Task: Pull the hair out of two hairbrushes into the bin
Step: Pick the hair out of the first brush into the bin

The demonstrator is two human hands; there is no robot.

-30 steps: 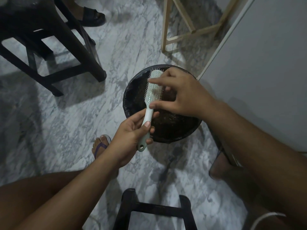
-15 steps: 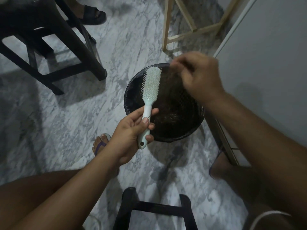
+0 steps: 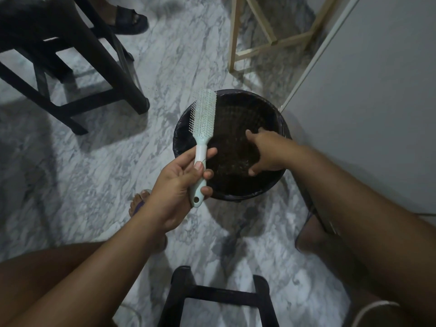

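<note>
- The right hand's fingers [image 3: 250, 135] are spread wide, thumb well apart from the forefinger. They hold nothing I can make out, though the dim light could hide a thin strand.
- Just under those fingers lies a dark mat of hair [image 3: 232, 159] inside the bin [image 3: 236, 197]. The right hand [image 3: 266, 152] hangs over the bin's opening, inside its near right rim.
- To the left of it, the left hand's fingers [image 3: 208, 173] are curled round the handle of the hairbrush [image 3: 204, 114], with the thumb pressed along the handle's front.
- The left hand [image 3: 179, 185] holds the brush upright at the bin's left rim, head up beyond the fingers, bristles facing left and up.
- Judgement: hair is already in the bin and the bristles look nearly bare, so this brush seems close to done. A last pass over the bristles may remain.
- No second brush is in view, so whether it is cleaned cannot be told.
- Farther out, the bin stands on a marble floor [image 3: 94, 173].
</note>
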